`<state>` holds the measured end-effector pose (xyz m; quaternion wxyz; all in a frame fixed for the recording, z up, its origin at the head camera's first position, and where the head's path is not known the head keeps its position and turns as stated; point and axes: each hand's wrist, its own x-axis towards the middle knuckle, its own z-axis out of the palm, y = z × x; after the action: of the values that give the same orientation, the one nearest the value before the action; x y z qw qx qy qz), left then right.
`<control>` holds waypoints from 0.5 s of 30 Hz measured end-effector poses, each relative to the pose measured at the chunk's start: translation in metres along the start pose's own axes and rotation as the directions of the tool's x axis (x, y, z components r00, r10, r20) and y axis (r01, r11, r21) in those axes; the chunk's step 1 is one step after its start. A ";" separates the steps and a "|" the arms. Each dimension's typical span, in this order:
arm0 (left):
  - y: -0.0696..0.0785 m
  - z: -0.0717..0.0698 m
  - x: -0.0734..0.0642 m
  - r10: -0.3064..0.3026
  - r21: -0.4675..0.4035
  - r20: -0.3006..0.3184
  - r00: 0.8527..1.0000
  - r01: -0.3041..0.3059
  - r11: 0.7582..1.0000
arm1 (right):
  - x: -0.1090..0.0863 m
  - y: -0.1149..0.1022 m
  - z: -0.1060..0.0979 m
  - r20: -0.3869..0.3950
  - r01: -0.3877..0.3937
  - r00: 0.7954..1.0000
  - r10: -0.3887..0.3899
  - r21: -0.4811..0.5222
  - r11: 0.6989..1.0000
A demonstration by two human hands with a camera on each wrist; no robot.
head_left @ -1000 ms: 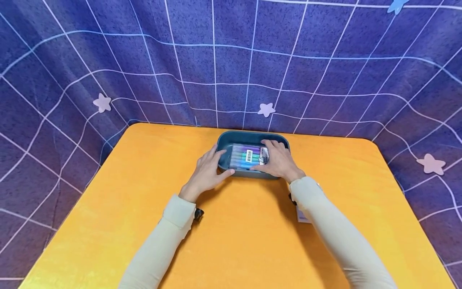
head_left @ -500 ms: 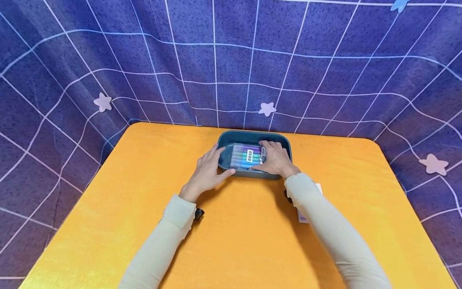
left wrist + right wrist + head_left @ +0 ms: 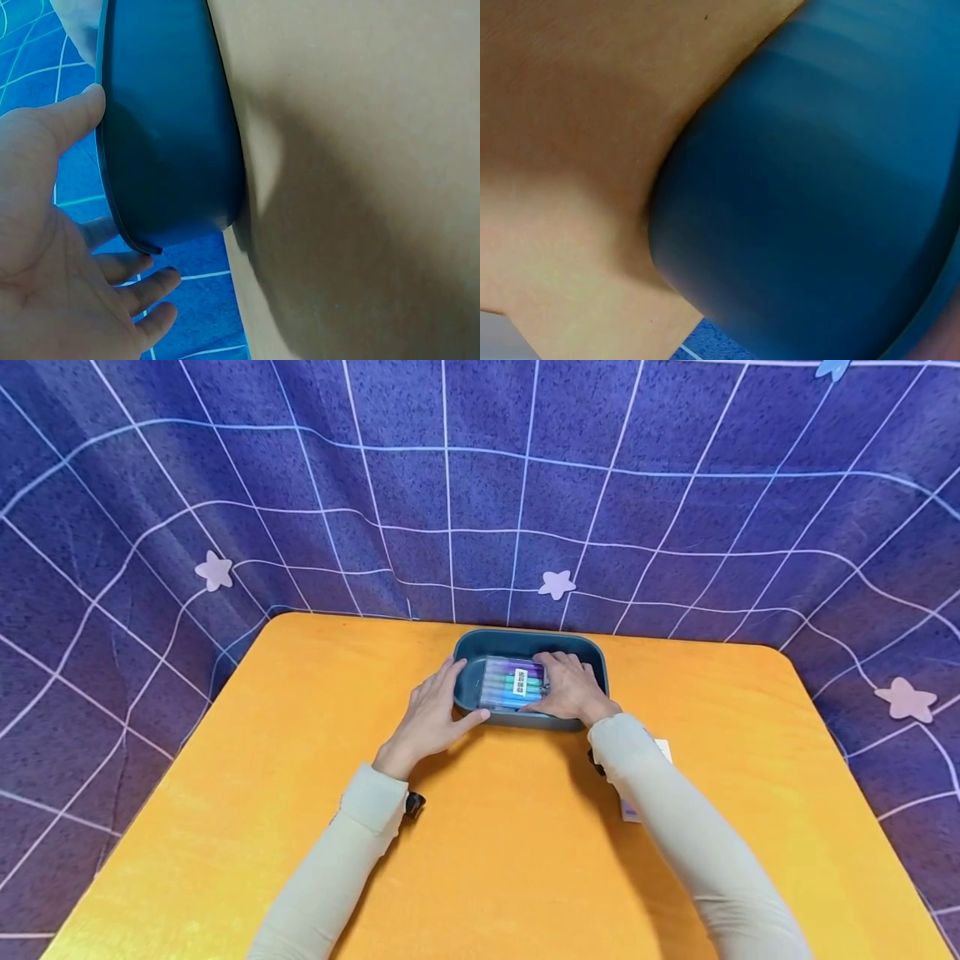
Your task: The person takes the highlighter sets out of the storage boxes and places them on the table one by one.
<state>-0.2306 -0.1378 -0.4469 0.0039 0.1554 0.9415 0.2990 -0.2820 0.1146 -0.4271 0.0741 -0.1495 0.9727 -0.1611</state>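
Note:
A dark teal plastic bin point(image 3: 532, 722) stands near the far edge of the table. Inside it lies a clear flat pack of coloured pens point(image 3: 498, 683), purple through green to blue, with a white label. My right hand point(image 3: 567, 687) reaches over the near rim and holds the pack by its right end, covering that end. My left hand point(image 3: 433, 707) is spread around the bin's left end. In the left wrist view, its thumb touches the rim and its other fingers lie loosely by the bin's end. The right wrist view shows mostly the bin's outer wall point(image 3: 795, 187).
A white box point(image 3: 630, 811) with a purple marking lies on the yellow tabletop point(image 3: 480, 860), partly hidden under my right forearm. A blue curtain point(image 3: 480, 493) with a white grid and stars hangs right behind the table.
My right hand has shifted slightly left over the pack's end, covering its dark and silver part. More of the white box shows beside my right forearm. The left hand stays at the bin's end.

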 end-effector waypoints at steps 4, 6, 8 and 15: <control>0.000 0.000 0.000 0.000 0.002 0.001 1.000 0.000 1.000 | 0.001 -0.001 -0.001 0.016 0.000 1.000 0.000 -0.016 1.000; 0.000 0.000 -0.001 -0.003 0.005 0.006 1.000 0.003 1.000 | 0.001 -0.001 -0.001 0.027 0.000 1.000 0.001 -0.023 1.000; 0.000 0.000 -0.001 -0.003 0.007 0.007 1.000 0.003 1.000 | 0.001 -0.002 -0.001 0.038 -0.001 0.999 0.002 -0.026 1.000; 0.002 0.000 -0.001 -0.004 0.000 0.008 1.000 0.004 1.000 | 0.002 -0.002 0.000 0.060 -0.009 0.998 0.011 -0.030 0.999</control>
<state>-0.2291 -0.1366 -0.4464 0.0084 0.1545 0.9418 0.2983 -0.2836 0.1119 -0.4261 0.1016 -0.1507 0.9731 -0.1415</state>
